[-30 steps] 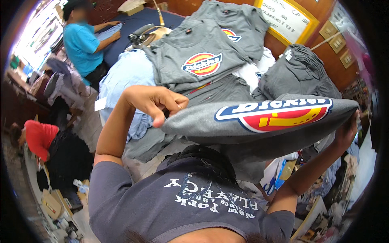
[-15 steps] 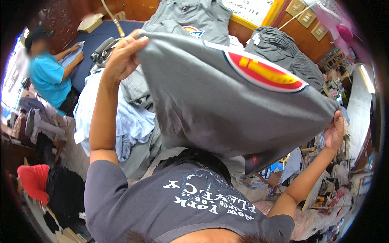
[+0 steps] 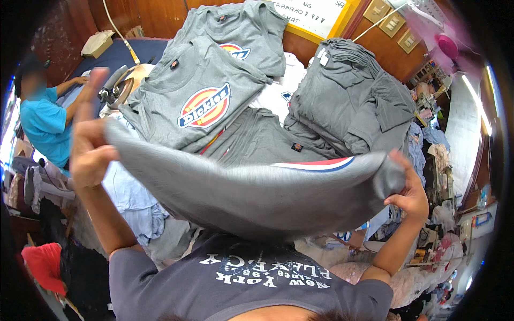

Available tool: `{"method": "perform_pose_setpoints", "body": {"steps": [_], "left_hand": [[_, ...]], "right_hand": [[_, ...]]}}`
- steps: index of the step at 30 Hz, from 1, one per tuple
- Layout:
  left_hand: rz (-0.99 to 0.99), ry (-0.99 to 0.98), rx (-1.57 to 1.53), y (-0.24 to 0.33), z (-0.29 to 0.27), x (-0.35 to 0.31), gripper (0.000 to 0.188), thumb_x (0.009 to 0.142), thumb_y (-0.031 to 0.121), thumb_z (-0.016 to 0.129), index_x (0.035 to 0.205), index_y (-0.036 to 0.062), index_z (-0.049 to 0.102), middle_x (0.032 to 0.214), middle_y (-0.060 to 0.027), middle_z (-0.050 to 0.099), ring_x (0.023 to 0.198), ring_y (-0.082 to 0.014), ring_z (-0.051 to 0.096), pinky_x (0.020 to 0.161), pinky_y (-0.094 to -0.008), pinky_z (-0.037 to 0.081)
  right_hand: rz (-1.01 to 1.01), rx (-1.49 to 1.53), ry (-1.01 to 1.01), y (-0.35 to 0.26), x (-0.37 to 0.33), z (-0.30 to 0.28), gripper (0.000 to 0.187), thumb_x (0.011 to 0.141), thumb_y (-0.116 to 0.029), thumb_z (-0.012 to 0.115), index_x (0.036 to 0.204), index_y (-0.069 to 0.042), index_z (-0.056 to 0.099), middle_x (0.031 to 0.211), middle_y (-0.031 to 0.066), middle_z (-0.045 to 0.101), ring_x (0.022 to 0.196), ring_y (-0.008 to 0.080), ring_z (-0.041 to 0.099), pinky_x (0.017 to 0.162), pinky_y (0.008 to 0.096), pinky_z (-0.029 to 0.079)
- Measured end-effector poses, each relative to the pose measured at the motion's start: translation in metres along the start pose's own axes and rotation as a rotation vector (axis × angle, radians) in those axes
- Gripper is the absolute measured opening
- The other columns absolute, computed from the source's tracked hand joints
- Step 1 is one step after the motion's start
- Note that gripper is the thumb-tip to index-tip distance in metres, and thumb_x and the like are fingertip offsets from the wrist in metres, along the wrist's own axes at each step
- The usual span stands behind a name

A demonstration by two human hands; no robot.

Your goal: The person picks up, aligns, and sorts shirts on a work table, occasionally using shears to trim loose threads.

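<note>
A grey T-shirt (image 3: 241, 200) is stretched between my two hands in front of my body, sagging in the middle and blurred by motion. Part of its red, white and blue print shows along the upper edge. My left hand (image 3: 92, 152) pinches one corner, its index finger pointing up. At the opposite corner my right hand (image 3: 409, 190) grips bunched cloth between thumb and fingers. Just beyond the held shirt lies a folded grey T-shirt (image 3: 198, 80) with a round red and yellow print. Another grey T-shirt (image 3: 257, 37) lies behind it.
A pile of folded dark grey garments (image 3: 342, 96) stands at the back right. Light blue cloth (image 3: 128, 198) hangs near my left arm. A person in a blue shirt (image 3: 45, 125) works at the far left, near an iron (image 3: 120, 88). A pink fan (image 3: 447, 47) is at the upper right.
Both hands have come down and the left has moved further left, with the shirt still between them. The shirt has dropped and folded back, uncovering the grey T-shirts behind it.
</note>
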State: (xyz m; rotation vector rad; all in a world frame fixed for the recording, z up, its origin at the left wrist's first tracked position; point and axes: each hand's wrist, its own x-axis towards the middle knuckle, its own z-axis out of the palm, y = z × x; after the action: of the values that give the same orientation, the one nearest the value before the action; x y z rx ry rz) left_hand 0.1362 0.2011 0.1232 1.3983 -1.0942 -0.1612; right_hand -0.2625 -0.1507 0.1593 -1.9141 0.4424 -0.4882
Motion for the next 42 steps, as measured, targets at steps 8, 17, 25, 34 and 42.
{"method": "perform_pose_setpoints", "body": {"steps": [8, 17, 25, 34, 42], "left_hand": [[-0.071, -0.317, 0.652, -0.034, -0.030, 0.120, 0.024, 0.058, -0.002, 0.059, 0.081, 0.0010, 0.059, 0.078, -0.0022, 0.056, 0.069, -0.0099, 0.051, 0.064, -0.0227, 0.041], [0.100, 0.297, 0.817, -0.061, -0.071, 0.334, 0.029, 0.071, 0.005, 0.058, 0.099, -0.0009, 0.053, 0.099, -0.0164, 0.055, 0.075, -0.0181, 0.056, 0.063, -0.0339, 0.048], [0.054, 0.136, 1.066, -0.218, -0.106, 0.349, 0.041, 0.061, 0.010, 0.068, 0.101, 0.0110, 0.059, 0.092, -0.0136, 0.060, 0.086, -0.0244, 0.057, 0.076, -0.0328, 0.044], [-0.066, 0.111, 0.343, -0.277, 0.039, 0.168, 0.021, 0.063, -0.010, 0.038, 0.071, 0.0031, 0.052, 0.058, -0.0010, 0.045, 0.055, -0.0056, 0.041, 0.051, -0.0192, 0.033], [-0.506, 0.096, -0.264, -0.265, 0.147, 0.031, 0.018, 0.061, -0.008, 0.037, 0.058, 0.0061, 0.047, 0.052, 0.0038, 0.040, 0.044, -0.0053, 0.035, 0.042, -0.0193, 0.026]], "right_hand": [[-0.048, -0.392, -0.187, 0.009, 0.150, -0.012, 0.017, 0.060, -0.001, 0.053, 0.076, 0.001, 0.060, 0.070, 0.0052, 0.057, 0.062, 0.0118, 0.054, 0.056, 0.0253, 0.044], [-0.713, -0.260, 0.516, -0.036, 0.391, -0.049, 0.020, 0.068, 0.007, 0.048, 0.087, 0.001, 0.054, 0.071, 0.0062, 0.057, 0.067, 0.0158, 0.055, 0.060, 0.0254, 0.045], [-0.323, -0.292, 0.362, 0.095, 0.430, 0.052, 0.026, 0.067, -0.009, 0.063, 0.093, -0.007, 0.061, 0.092, 0.0041, 0.061, 0.076, 0.0118, 0.055, 0.069, 0.0236, 0.043], [-0.134, -0.381, 0.208, 0.244, 0.166, 0.136, 0.015, 0.073, -0.006, 0.056, 0.087, -0.003, 0.059, 0.085, 0.0085, 0.057, 0.072, 0.0187, 0.055, 0.065, 0.0266, 0.043], [0.416, -0.309, 0.678, 0.274, -0.028, 0.125, 0.014, 0.077, -0.015, 0.058, 0.086, -0.005, 0.061, 0.087, 0.0091, 0.060, 0.080, 0.0209, 0.056, 0.070, 0.0297, 0.043]]}}
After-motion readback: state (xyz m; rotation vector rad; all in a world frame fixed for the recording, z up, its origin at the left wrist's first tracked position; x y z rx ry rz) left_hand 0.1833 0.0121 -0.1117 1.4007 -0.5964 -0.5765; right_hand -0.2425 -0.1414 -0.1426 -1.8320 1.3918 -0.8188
